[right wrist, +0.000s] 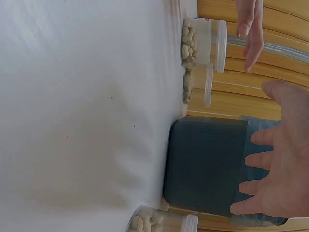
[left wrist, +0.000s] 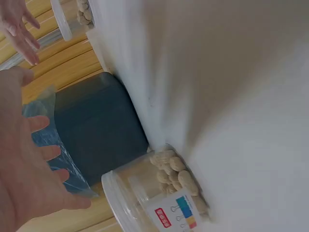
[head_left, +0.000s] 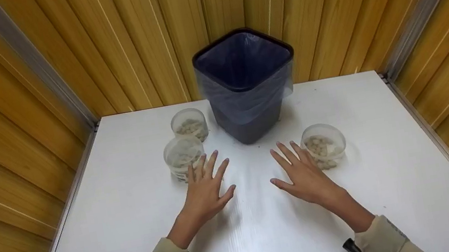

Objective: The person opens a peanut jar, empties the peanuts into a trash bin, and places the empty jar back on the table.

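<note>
My left hand [head_left: 205, 193] hovers above the table with its fingers spread, holding nothing. Just beyond its fingertips stands a clear plastic jar [head_left: 183, 153] of what look like peanuts in their shells; a label [left wrist: 175, 212] shows on its side. A second such jar [head_left: 189, 125] is right behind it. Also raised off the tabletop, my right hand [head_left: 306, 178] has spread fingers and nothing in them. Beside those fingers, to the right, is a third jar [head_left: 323, 146] with similar contents, partly hidden by the hand in the head view.
A dark square bin [head_left: 246, 118] with a translucent liner bag [head_left: 247, 99] over its rim stands at the back middle of the white table [head_left: 245, 250]. Wood-patterned walls [head_left: 138, 44] enclose the back and both sides. Small dark specks [right wrist: 112, 97] dot the tabletop.
</note>
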{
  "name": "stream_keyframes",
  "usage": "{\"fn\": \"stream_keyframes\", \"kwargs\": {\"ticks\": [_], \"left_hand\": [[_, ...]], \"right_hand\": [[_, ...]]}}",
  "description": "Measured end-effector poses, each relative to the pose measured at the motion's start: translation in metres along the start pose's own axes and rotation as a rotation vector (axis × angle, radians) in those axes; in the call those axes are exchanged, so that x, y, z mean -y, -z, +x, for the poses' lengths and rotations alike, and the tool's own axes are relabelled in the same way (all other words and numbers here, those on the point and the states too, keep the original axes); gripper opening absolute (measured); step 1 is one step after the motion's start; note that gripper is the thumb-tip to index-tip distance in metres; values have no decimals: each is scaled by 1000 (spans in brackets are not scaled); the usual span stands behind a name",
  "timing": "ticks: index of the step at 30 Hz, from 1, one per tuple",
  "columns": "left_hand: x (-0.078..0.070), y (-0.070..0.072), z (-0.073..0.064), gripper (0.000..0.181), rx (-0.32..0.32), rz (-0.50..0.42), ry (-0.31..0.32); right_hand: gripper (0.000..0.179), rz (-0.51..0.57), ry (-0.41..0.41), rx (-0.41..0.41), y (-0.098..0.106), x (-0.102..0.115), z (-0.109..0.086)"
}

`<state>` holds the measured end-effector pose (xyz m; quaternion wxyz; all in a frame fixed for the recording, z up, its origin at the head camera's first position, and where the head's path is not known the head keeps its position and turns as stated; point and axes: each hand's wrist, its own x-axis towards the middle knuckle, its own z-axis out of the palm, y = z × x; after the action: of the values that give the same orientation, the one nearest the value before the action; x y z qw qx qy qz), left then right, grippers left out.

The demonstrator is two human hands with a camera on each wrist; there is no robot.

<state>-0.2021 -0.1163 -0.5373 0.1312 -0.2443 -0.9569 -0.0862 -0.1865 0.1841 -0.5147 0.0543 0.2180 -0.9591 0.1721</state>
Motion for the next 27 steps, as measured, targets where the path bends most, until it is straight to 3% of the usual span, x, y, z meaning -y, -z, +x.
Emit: {"fn": "stream_keyframes", "kwargs": {"ticks": [5, 8, 11, 15, 17, 23, 27], "left_hand": [[14, -3, -9, 70, -166, -60, 109], [24, -4, -11, 73, -224, -86, 179], [37, -4, -11, 77, -241, -100, 242], [53, -4, -7, 86, -218, -143, 310], [59, -4, -4, 93, -205, -227, 346], [76, -5, 3, 122, -146, -652, 528], [86, -14, 2, 131, -137, -760, 594]], "right_hand": [[78, 21, 6, 32, -11, 9, 6], [78, 47, 7, 38, -15, 15, 10], [78, 66, 15, 38, -18, 21, 15], [78, 96, 18, 43, -23, 29, 19], [77, 105, 17, 48, -27, 33, 20], [78, 154, 19, 75, -35, 45, 25], [78, 159, 35, 88, -39, 53, 30]]}}
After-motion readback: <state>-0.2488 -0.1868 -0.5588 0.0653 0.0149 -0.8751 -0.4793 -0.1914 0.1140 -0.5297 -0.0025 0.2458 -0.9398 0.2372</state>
